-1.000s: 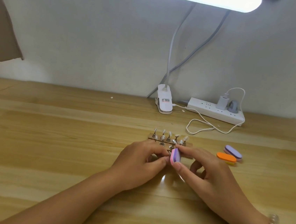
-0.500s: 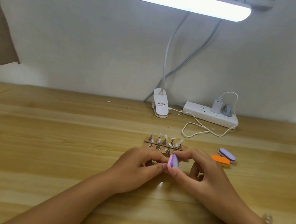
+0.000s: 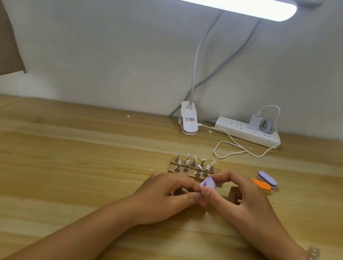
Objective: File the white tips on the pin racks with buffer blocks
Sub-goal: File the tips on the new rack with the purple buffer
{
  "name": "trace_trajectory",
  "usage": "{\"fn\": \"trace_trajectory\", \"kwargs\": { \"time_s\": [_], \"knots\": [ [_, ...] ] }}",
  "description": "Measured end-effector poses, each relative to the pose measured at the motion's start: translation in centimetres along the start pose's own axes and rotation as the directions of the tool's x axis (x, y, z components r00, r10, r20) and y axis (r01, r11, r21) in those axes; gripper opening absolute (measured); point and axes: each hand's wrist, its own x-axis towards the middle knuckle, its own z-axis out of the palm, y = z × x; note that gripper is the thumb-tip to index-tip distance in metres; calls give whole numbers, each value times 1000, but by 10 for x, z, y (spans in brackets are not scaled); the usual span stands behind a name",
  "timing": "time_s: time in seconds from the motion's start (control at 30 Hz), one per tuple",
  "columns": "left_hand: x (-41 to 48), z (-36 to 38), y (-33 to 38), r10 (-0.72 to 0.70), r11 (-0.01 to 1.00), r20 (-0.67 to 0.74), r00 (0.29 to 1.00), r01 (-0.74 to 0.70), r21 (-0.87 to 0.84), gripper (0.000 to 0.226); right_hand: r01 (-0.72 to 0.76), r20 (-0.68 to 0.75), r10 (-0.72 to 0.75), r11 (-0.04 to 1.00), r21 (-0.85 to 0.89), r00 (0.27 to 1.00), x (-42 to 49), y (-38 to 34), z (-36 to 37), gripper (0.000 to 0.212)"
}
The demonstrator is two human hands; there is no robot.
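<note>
only print i can spot is a small label on the lamp clip (image 3: 189,122), way too blurry to read.

We have turned the buffer block (image 3: 209,183) pinched in our right hand (image 3: 241,198). A second ago it stood on edge, showing its pink-and-lilac side; now it tips back, its lilac face turned up. Our right hand and left hand (image 3: 163,196) have drawn slightly back from the pin racks (image 3: 192,168), baring more of the front row.
</note>
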Motion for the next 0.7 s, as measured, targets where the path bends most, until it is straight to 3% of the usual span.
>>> {"fn": "trace_trajectory", "kwargs": {
  "time_s": [0.13, 0.33, 0.4, 0.53, 0.63, 0.7],
  "knots": [
    [1, 0, -2, -40, 998, -16, 999, 39, -47, 13, 167, 63, -157, 965, -204, 986, -9, -7, 4, 28],
    [1, -1, 0, -60, 996, -21, 998, 58, -74, 14, -45, -151, 44, 999, -4, 988, 2, 3, -4, 13],
    [1, -2, 0, -48, 995, -37, 998, 45, -84, 13, 10, -112, -12, 1000, -11, 994, -1, -1, -4, 15],
    [2, 0, -1, -52, 996, -49, 997, 48, -75, 12, 125, 58, -116, 972, -199, 992, -9, -10, 4, 30],
    [2, -1, -1, -54, 995, -46, 998, 50, -86, 13, 35, -23, -40, 983, -178, 999, -4, -4, 2, 29],
    [1, -2, -1, -58, 995, -38, 998, 54, -89, 14, 100, -4, -104, 963, -251, 995, -6, -5, 3, 30]
  ]
}}
